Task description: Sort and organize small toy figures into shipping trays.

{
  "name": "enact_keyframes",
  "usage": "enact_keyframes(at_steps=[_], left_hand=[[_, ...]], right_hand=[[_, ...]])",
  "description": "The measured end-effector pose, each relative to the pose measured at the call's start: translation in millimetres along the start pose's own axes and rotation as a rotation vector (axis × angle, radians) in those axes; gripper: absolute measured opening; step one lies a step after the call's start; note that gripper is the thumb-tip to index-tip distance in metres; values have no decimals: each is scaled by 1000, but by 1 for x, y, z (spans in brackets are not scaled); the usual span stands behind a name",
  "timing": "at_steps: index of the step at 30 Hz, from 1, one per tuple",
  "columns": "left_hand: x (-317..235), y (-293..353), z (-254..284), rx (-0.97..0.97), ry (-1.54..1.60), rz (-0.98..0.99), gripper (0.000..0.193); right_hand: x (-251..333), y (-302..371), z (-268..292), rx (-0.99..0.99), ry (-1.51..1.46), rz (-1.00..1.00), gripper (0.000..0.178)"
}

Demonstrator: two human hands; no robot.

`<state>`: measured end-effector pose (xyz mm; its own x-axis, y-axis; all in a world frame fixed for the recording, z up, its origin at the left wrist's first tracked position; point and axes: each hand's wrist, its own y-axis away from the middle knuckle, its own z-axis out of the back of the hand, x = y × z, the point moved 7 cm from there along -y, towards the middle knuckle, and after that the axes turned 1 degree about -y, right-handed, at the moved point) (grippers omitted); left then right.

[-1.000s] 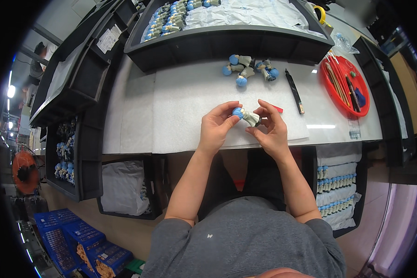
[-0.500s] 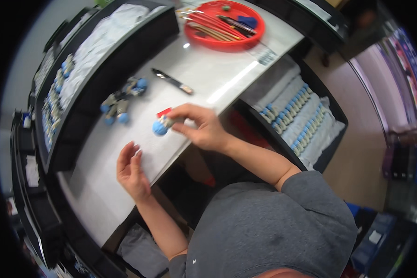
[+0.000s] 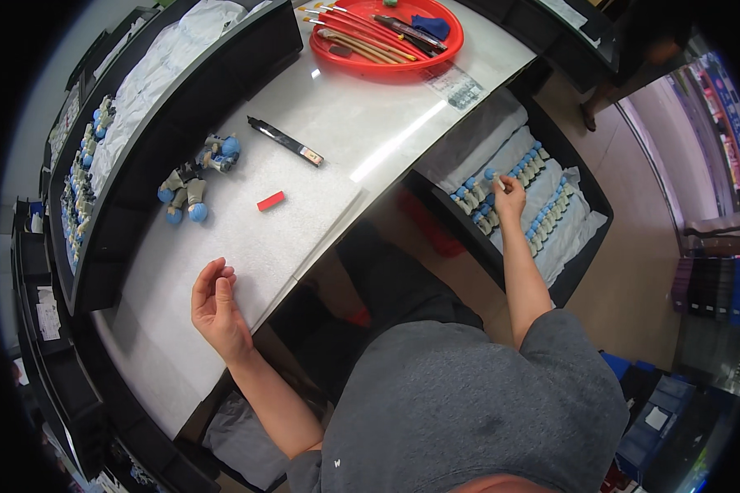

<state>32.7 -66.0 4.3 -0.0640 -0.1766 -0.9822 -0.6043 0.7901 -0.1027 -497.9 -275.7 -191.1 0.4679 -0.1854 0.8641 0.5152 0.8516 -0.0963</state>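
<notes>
My right hand (image 3: 511, 197) reaches out over the black crate on the right. Its fingers pinch a small figurine (image 3: 491, 175) with a round blue top and a pale body, just above the rows of similar figurines (image 3: 547, 215) lying on white cloth. My left hand (image 3: 222, 308) hovers over the near part of the white table, fingers loosely curled and apart, holding nothing. On the table ahead of it rest a red block (image 3: 270, 200) and a black pen-like tool (image 3: 286, 140). Several loose blue-and-grey figurines (image 3: 191, 197) lie beside the black tray wall.
A red round tray (image 3: 321, 59) with brushes and a blue cloth stands at the table's far end. On the left, a black crate (image 3: 197, 86) holds white cloth and more figurines. Beyond the right-hand crate (image 3: 580, 267), a person's leg and foot (image 3: 589, 117) show on the floor.
My right hand has carried the figurine from above the table rightward to the crate's rows. The red block now shows fully. My left hand has shifted slightly left in the picture.
</notes>
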Motion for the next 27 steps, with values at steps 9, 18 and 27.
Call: enact_keyframes(at_steps=[9,18,27], left_hand=[[-2,-1,6,-66,4,-12,22],[-2,-2,1,-62,32,-11,19],[-3,-1,2,11,113,28,19]], right_hand=[[18,6,-33,102,198,197,28],[206,63,-17,-20,-205,427,30],[443,286,-142,863,-364,1502,45]])
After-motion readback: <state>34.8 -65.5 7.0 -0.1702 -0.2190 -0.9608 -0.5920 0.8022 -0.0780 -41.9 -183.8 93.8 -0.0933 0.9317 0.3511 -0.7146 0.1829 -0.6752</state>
